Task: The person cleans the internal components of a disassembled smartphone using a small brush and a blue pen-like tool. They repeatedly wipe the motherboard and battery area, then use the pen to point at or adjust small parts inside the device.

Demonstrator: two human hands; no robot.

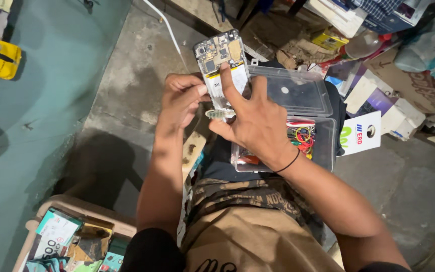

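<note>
Upright between both hands [217, 113], opened phone [222, 63] (circuit board exposed)

Opened-up phone [221, 63] with the back cover off, so the circuit board up top and the white battery below are exposed. It's upright, tilted slightly, held above a clear plastic box.
</note>
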